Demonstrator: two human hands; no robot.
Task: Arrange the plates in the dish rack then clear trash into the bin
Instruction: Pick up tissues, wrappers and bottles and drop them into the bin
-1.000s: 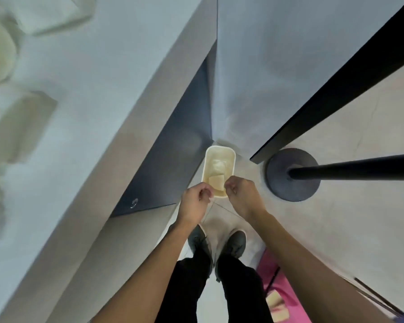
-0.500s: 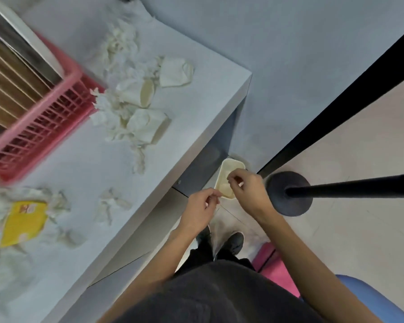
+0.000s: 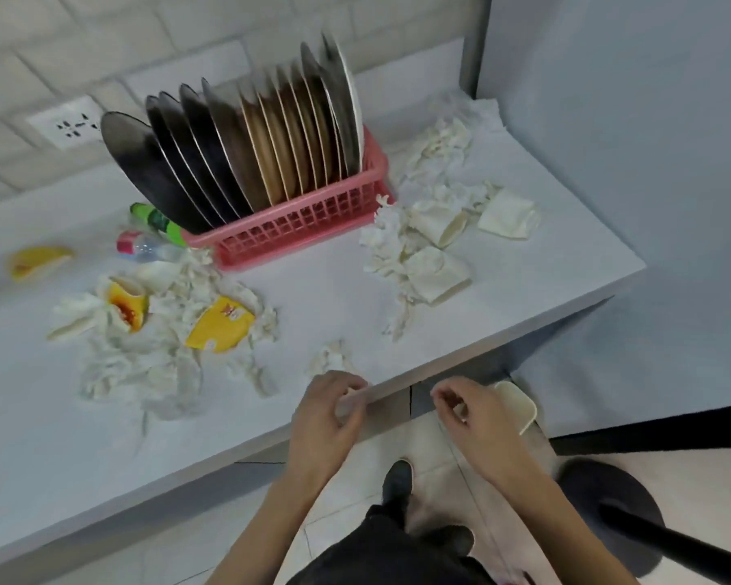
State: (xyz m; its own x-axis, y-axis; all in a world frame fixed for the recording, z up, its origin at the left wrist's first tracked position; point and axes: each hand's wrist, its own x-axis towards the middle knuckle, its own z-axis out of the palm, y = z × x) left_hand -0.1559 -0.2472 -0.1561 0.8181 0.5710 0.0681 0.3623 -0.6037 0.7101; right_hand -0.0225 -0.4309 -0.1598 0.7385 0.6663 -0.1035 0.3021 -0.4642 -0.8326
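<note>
A pink dish rack (image 3: pixel 313 223) stands at the back of the white table (image 3: pixel 321 297), packed with several upright plates (image 3: pixel 245 154), dark steel ones to the left and tan ones to the right. Crumpled tissues (image 3: pixel 144 365), squashed paper cups (image 3: pixel 435 272) and yellow wrappers (image 3: pixel 220 325) litter the tabletop. A cream bin (image 3: pixel 520 409) sits on the floor under the table's right end. My left hand (image 3: pixel 330 411) hovers over the table's front edge, fingers loosely curled and holding nothing. My right hand (image 3: pixel 469 411) hangs beside the bin's rim, also loosely curled and holding nothing.
Left of the rack lie a green bottle (image 3: pixel 157 221) and a clear bottle (image 3: pixel 144 247). A wall socket (image 3: pixel 66 126) is at the back left. A grey partition (image 3: pixel 629 162) bounds the table's right end. A black stand base (image 3: pixel 608 500) rests on the floor by my feet.
My view has swung up from the bin to the tabletop. Both hands have risen from above the bin to the table's front edge and moved apart.
</note>
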